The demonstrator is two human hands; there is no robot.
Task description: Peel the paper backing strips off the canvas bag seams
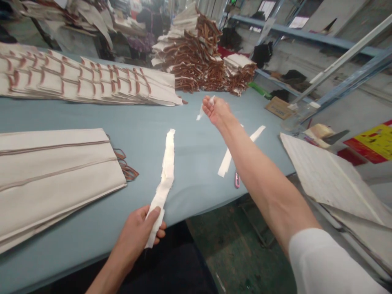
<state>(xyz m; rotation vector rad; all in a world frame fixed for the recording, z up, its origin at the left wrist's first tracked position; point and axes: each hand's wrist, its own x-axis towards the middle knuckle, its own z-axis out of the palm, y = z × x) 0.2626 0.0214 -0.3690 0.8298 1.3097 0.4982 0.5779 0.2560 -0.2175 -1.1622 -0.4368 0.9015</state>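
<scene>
My left hand (143, 228) grips the lower end of a bundle of white fabric strips (167, 163) at the near edge of the table, thumb on top. The bundle's far end reaches forward over the blue-grey tabletop. Stretched out across the table, my right hand (217, 109) is closed around a small white strip (200, 112), whose ends stick out on both sides of the fist. Below my right forearm more white strips (226, 162) lie on the table, partly hidden by the arm. A pink-handled cutter (237, 180) lies beside them near the edge.
Folded cream fabric panels (55, 163) with brown trim lie at the left. Behind them stretches a row of overlapping panels (92, 81). A tall pile of brown-edged pieces (192, 53) stands at the back. A cardboard box (278, 108) and a blue metal rack (306, 36) are at the right.
</scene>
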